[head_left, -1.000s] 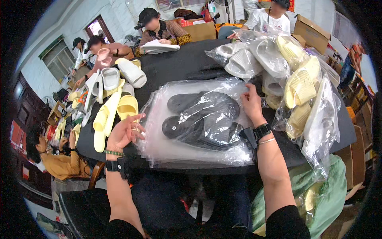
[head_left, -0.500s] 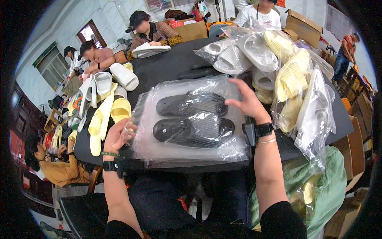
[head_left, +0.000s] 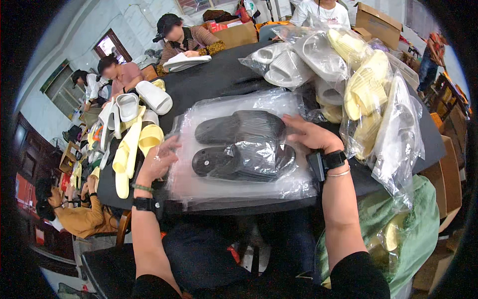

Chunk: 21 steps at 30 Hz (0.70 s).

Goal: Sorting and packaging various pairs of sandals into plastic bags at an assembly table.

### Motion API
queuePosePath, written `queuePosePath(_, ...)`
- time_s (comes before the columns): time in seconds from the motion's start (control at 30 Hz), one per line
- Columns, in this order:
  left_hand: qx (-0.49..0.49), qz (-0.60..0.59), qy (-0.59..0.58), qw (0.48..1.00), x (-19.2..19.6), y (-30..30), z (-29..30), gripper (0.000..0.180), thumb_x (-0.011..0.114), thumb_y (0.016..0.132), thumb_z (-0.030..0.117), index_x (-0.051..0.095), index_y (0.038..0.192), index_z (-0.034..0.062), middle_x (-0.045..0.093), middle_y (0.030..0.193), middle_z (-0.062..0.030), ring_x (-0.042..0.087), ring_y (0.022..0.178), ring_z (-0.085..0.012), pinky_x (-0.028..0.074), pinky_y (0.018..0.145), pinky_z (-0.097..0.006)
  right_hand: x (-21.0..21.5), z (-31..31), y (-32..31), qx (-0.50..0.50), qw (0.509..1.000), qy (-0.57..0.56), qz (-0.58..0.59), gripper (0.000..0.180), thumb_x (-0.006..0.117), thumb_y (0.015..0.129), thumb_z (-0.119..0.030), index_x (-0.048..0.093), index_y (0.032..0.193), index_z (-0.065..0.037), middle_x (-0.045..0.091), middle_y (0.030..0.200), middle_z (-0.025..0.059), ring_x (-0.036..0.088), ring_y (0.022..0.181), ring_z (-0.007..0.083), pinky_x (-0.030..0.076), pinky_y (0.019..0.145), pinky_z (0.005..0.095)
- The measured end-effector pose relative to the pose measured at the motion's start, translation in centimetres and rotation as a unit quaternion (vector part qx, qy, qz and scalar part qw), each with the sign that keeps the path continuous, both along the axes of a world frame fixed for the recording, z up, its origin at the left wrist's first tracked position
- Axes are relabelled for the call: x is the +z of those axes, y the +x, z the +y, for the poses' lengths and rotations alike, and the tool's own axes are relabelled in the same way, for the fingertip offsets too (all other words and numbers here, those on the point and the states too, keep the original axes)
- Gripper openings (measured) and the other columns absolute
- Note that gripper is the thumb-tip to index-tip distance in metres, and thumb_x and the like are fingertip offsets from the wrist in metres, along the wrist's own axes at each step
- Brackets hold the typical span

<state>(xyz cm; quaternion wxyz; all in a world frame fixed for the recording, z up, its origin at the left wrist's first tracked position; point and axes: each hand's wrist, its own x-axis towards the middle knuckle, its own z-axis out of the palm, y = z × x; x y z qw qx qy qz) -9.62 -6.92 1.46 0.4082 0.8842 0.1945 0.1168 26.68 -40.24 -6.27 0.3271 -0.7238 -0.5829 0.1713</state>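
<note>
While a green sack [head_left: 422, 209] bulges beside you below the near right corner of the table [head_left: 204, 85], your two hands stand well apart above the near edge. Your left hand [head_left: 160, 158] is loosely open, fingers half curled at the left side of a stack of clear bags [head_left: 180, 185]; whether it touches the plastic, I cannot tell. Your right hand [head_left: 313, 134] is open too, fingers stretched toward the toes of the black slippers [head_left: 256, 164], contact again unclear. That pair lies between your hands in a clear bag [head_left: 233, 151] on top of the stack, toes to the right. Farther off, yellow slippers [head_left: 123, 162] and white slippers [head_left: 154, 97] line the left edge, and bagged slippers [head_left: 368, 84] heap along the right. At the far edge, a person [head_left: 199, 41] has a hand on a pale slipper [head_left: 184, 63].
</note>
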Motion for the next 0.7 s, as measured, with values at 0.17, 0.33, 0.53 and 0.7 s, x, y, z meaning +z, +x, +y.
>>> queuePosePath(0.17, -0.172, 0.073, 0.287, 0.939, 0.8, 4.2, -0.3, 0.065, 0.067, 0.086, 0.027, 0.044, 0.145, 0.0155, 0.036, 0.152, -0.0156, 0.031, 0.141, -0.0351, 0.027, 0.115, -0.043, -0.4, 0.2, 0.4, 0.014, 0.999, -0.022, -0.022, 0.065, 0.060, 0.092, -0.015, 0.032, 0.150, -0.010, 0.029, 0.157, 0.0115, 0.015, 0.148, 0.0302, 0.014, 0.120, 0.0394)
queuePosePath(0.33, -0.286, 0.085, 0.382, 0.875, 0.3, 8.2, -1.0, 0.067, 0.062, 0.090, 0.035, 0.035, 0.149, 0.0164, 0.031, 0.154, -0.0163, 0.025, 0.143, -0.0377, 0.025, 0.116, -0.046, 0.4, 0.5, -0.3, 0.006, 0.997, -0.072, -0.027, 0.073, 0.060, 0.090, -0.016, 0.023, 0.153, -0.012, 0.026, 0.158, 0.0114, 0.011, 0.148, 0.0362, 0.014, 0.120, 0.0400)
queuePosePath(0.53, -0.332, 0.035, 0.273, 0.902, -1.7, 12.4, -2.4, 0.074, 0.063, 0.091, 0.039, 0.030, 0.149, 0.0047, 0.026, 0.155, -0.0194, 0.023, 0.144, -0.0361, 0.021, 0.118, -0.042, -0.2, 1.1, -0.4, -0.006, 0.992, -0.104, -0.067, 0.074, 0.053, 0.089, -0.018, 0.017, 0.154, -0.013, 0.019, 0.160, 0.0110, 0.008, 0.148, 0.0389, 0.014, 0.119, 0.0427)
queuePosePath(0.7, -0.283, 0.109, 0.212, 0.929, -2.6, 14.9, -4.6, 0.070, 0.072, 0.082, 0.045, 0.053, 0.133, 0.0014, 0.037, 0.151, -0.0193, 0.019, 0.145, -0.0383, 0.021, 0.117, -0.045, -0.3, 1.8, -0.8, -0.022, 0.984, -0.154, -0.091, 0.079, 0.051, 0.088, -0.017, 0.009, 0.156, -0.013, 0.010, 0.162, 0.0099, 0.005, 0.149, 0.0373, 0.012, 0.119, 0.0461)
